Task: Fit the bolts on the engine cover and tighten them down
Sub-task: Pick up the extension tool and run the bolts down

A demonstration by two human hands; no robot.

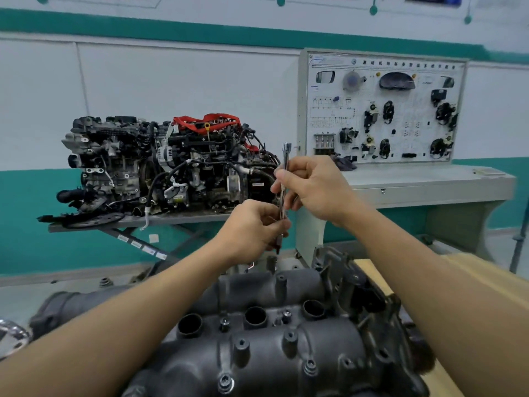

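Far left edge: shiny chrome object [11, 336], cut by the frame and blurred; can't identify.

Lower middle: engine cover [286, 368] lies on a wood-topped bench [463, 282]. Its near end is cut off by the bottom of the frame, and bare wood shows only along its right side. The cover is dark grey with a rough cast finish, three round open wells in a row and raised bosses. Several bosses hold bolts [225, 383] with bright metal heads; how far down they sit, can't tell.

Above the cover's far end: left hand [252, 227], its grip pinching the lower end of a slim chrome extension bar [285, 159] held upright. Fingers partly hide the bar's dark tip. Right hand [312, 187]: grip pinches the shaft higher up.
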